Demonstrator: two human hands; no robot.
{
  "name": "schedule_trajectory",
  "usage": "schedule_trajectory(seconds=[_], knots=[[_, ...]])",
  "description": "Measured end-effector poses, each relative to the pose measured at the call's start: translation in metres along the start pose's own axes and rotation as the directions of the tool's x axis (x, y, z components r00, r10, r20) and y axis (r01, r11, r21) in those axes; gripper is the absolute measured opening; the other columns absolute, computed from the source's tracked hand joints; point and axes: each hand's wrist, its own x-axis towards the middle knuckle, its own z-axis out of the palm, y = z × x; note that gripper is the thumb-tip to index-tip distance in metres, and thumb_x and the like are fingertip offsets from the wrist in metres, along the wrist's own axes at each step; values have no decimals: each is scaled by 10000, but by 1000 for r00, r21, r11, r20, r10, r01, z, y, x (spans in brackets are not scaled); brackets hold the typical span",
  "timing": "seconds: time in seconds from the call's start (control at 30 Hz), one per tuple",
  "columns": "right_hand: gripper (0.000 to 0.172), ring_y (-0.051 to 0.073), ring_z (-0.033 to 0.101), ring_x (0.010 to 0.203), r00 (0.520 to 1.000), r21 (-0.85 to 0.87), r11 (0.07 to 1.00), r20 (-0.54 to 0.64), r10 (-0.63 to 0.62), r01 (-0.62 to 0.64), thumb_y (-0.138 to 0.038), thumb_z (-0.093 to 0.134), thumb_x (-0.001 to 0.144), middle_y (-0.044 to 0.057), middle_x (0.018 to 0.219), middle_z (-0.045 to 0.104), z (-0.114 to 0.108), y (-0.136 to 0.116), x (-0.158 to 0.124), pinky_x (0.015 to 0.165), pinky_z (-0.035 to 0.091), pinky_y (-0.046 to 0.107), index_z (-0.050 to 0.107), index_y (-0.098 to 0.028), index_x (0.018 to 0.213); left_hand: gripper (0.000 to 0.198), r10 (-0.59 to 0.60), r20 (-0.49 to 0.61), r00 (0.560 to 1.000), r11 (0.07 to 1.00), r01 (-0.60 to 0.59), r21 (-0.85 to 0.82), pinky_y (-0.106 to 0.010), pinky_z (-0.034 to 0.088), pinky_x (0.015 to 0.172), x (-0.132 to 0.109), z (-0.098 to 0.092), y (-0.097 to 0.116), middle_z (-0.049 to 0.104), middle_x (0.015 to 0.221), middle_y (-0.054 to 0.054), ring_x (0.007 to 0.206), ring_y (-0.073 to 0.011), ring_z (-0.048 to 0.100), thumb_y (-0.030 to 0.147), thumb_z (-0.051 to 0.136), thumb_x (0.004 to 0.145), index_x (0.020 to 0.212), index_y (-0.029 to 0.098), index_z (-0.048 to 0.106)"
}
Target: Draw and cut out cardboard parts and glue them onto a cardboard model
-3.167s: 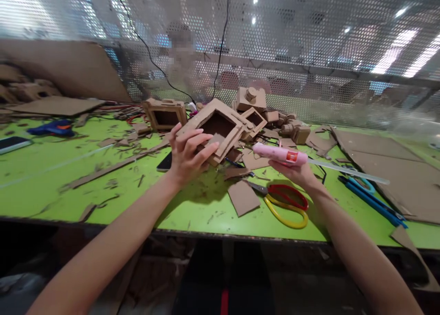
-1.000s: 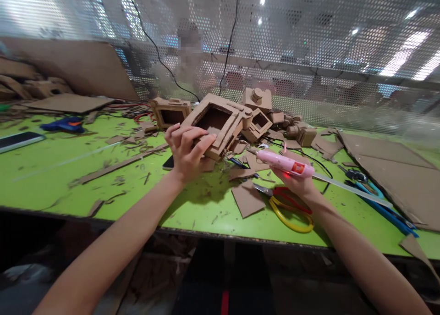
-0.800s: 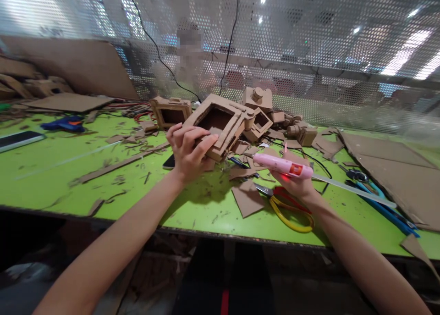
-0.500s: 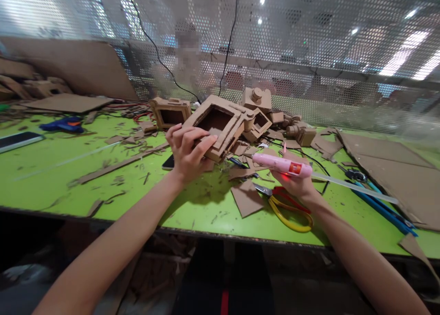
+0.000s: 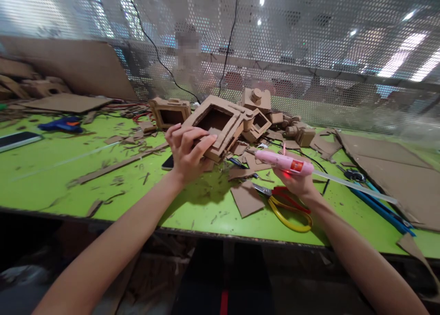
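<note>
My left hand [image 5: 189,152] grips the lower left side of a cardboard frame box [image 5: 237,124], which is tilted and has a rectangular opening. To its right, my right hand [image 5: 295,182] is wrapped round a pink glue gun [image 5: 283,163]. A red light glows under the gun, and a long pale glue stick [image 5: 354,186] juts from its rear. The nozzle points left, apart from the box. Just below the right hand lie scissors [image 5: 290,221] with red and yellow handles, beside a square cardboard piece [image 5: 247,198].
Several cardboard models, one a box with a round knob [image 5: 256,97], stand behind. A blue glue gun [image 5: 63,124] and a phone [image 5: 19,141] lie left. Cardboard sheets [image 5: 388,177] and a blue cutter [image 5: 381,207] are right. Scraps litter the green table [image 5: 130,196].
My right hand and the pink glue gun have shifted very slightly to the right, so the nozzle is a little farther from the box. My left hand and the box look unchanged.
</note>
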Motion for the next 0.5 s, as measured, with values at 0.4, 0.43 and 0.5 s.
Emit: schedule_trajectory(seconds=[0.4, 0.43, 0.5], knots=[[184, 140, 490, 511, 989, 21, 994, -98, 109, -108, -324, 607, 697, 7, 558, 550, -1, 3, 3, 478, 411, 272, 538, -209, 571, 333, 47, -57, 997, 997, -43, 66, -471, 347, 977, 2, 0, 1, 601, 988, -30, 1000, -223, 534, 270, 638, 769, 1081, 353, 555], [196, 138, 478, 506, 988, 14, 994, -104, 112, -111, -324, 608, 693, 4, 549, 538, 0, 5, 3, 476, 404, 273, 518, -211, 560, 351, 62, -68, 996, 997, -58, 57, -470, 350, 975, 2, 0, 1, 602, 995, -30, 1000, -222, 536, 268, 644, 766, 1092, 354, 546], [215, 133, 450, 499, 986, -3, 993, -118, 117, -118, -326, 605, 699, 0, 539, 516, 3, 8, 3, 472, 389, 275, 490, -218, 554, 379, 85, -80, 993, 996, -83, 40, -464, 355, 972, 3, 0, 1, 603, 1006, -27, 999, -220, 542, 261, 656, 759, 1103, 359, 532]])
